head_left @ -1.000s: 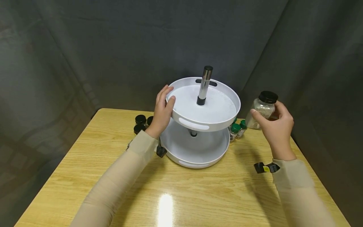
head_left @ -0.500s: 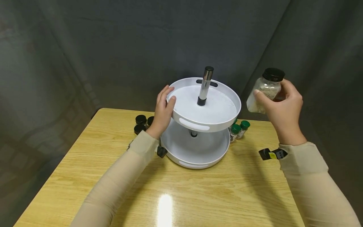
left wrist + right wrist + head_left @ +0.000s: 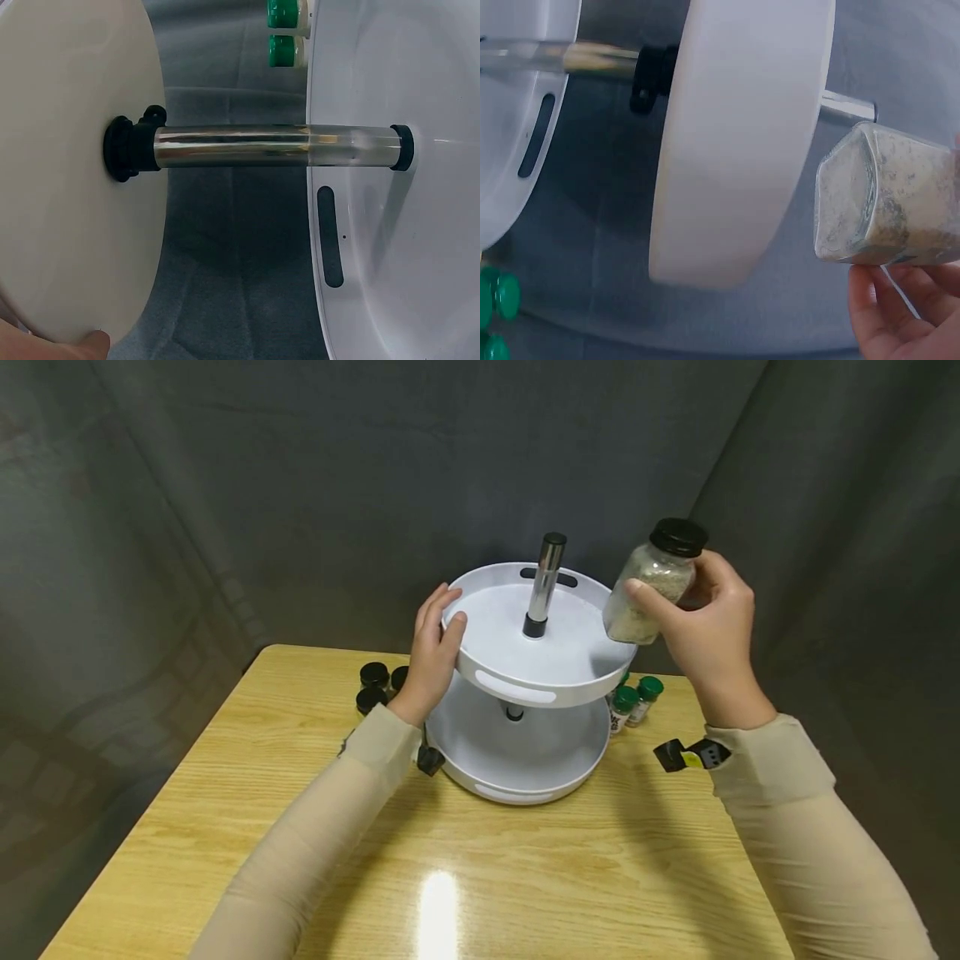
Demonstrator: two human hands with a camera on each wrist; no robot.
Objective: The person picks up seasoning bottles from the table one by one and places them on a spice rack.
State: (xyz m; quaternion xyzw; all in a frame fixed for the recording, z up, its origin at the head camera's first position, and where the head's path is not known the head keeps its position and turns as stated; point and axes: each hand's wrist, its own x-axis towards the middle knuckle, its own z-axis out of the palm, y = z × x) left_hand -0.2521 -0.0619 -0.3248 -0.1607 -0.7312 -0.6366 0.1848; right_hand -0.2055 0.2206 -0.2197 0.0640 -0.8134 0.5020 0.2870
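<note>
A white two-tier round tray (image 3: 491,647) stands on the table, with a metal post through its middle. At the left side of the upper tier, my left hand (image 3: 430,664) holds the rim, fingers over the edge. My right hand (image 3: 717,631) grips a clear squarish jar (image 3: 651,587) with a black lid and pale grainy contents. The jar is raised, slightly tilted, and overlaps the upper tier's right rim in the head view. The right wrist view shows the base of the jar (image 3: 846,196) beside the tier and apart from it.
Small green-capped bottles (image 3: 624,699) stand on the wooden table (image 3: 525,877) behind the tray's right side. Several black-lidded jars (image 3: 373,675) are at the left, partly hidden by the left hand. A dark grey curtain (image 3: 360,502) hangs behind the table.
My right hand has lifted the jar from the right side of the table and then moved it left, to the upper tier's right rim. The left hand has stayed on the rim.
</note>
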